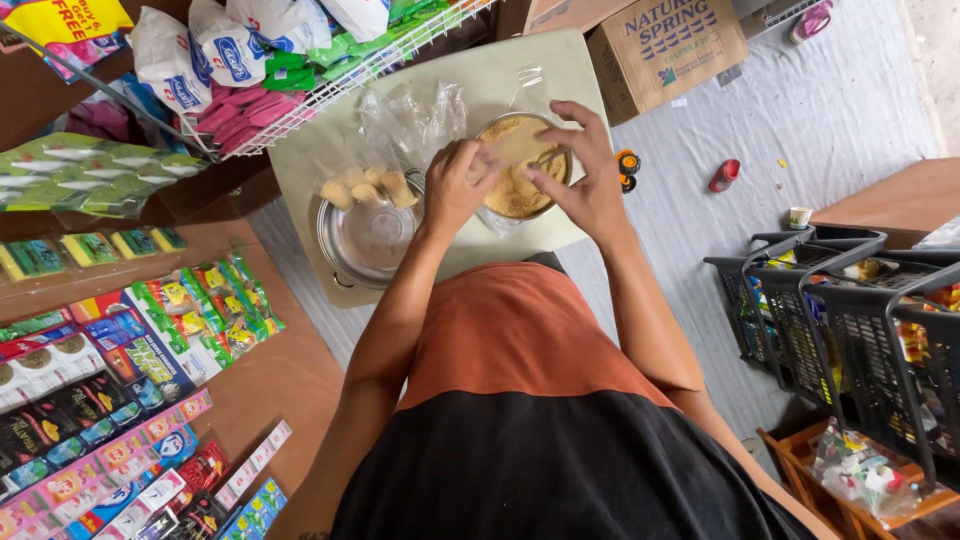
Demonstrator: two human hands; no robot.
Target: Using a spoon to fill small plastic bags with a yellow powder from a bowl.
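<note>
My left hand (455,185) and my right hand (580,170) meet over a small pale table (300,170), both pinching a clear plastic bag (515,155) above a metal bowl of brown sugar (520,190). A spoon handle (550,158) lies in the bowl. To the left stands a metal pan (365,240) holding a few pale brown pieces (365,185). More crumpled clear plastic bags (415,115) lie behind the pan.
A wire rack (330,90) with snack packets hangs at the back left. Sachet strips (120,400) cover the brown counter at the left. A cardboard box (665,50) sits behind. Black baskets (850,330) stand at the right. A red bottle (724,175) lies on the floor.
</note>
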